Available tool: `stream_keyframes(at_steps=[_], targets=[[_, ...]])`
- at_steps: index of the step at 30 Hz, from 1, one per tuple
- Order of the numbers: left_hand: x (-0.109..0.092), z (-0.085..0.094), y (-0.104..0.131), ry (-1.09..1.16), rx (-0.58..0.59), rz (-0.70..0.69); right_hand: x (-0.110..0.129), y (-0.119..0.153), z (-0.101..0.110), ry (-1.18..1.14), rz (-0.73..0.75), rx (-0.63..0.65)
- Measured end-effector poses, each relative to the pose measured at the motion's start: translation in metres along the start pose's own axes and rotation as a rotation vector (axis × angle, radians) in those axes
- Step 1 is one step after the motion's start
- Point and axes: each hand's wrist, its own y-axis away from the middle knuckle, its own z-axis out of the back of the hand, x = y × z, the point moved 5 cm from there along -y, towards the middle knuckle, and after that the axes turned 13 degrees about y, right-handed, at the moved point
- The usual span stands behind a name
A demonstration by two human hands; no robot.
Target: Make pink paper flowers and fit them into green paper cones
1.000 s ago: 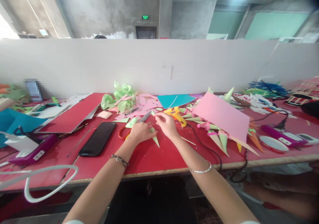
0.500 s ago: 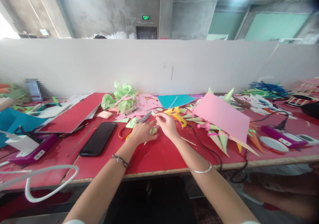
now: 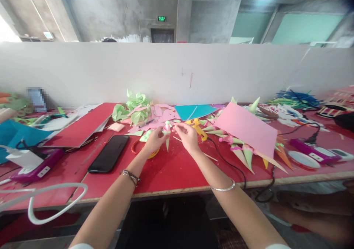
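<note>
My left hand (image 3: 155,139) pinches a small pale green paper cone (image 3: 167,144), its point down and a pink and green top showing above the fingers. Close on its right, my right hand (image 3: 186,135) has thumb and fingertips pressed together; what they hold, if anything, is too small to make out. Under my left hand lie scissors with red and yellow handles (image 3: 135,148), their blades hidden. A pale green lump (image 3: 146,135) sits just behind that hand. Beyond my right hand rests a yellow glue gun (image 3: 199,129), its cord running to the table's front edge.
A black phone (image 3: 109,154) lies left of my arms. Pink sheet paper (image 3: 246,129) covers part of several paper cones (image 3: 247,156) on the right. Purple power strips (image 3: 315,151) and cables occupy both sides. Crumpled green paper (image 3: 137,109) lies near the white partition (image 3: 155,72).
My left hand has turned and drawn slightly left, bringing the green cone upright, point down, into view between the hands. My right hand has shifted slightly right.
</note>
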Motion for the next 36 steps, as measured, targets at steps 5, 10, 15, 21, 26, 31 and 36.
stream_keyframes(at_steps=[5, 10, 15, 21, 26, 31, 36], targets=[[-0.009, -0.007, 0.002, 0.236, 0.076, 0.028, 0.006, 0.001, 0.0, 0.117, 0.108, -0.01], [-0.011, -0.007, 0.004, 0.262, 0.103, -0.009, 0.009, 0.003, -0.003, 0.087, 0.131, 0.032], [-0.009, -0.007, 0.002, 0.244, 0.126, 0.014, 0.018, 0.005, -0.003, 0.087, 0.177, 0.079], [-0.013, -0.007, 0.003, 0.277, 0.121, 0.031, 0.027, 0.008, -0.004, 0.13, 0.257, 0.134], [-0.012, -0.009, 0.004, 0.28, 0.143, 0.03, 0.023, 0.006, -0.004, 0.127, 0.223, 0.145], [-0.013, -0.009, 0.005, 0.284, 0.14, 0.01, 0.021, 0.005, -0.004, 0.092, 0.192, 0.136], [-0.01, -0.008, 0.005, 0.23, 0.13, 0.008, 0.018, 0.004, -0.005, 0.059, 0.164, 0.144]])
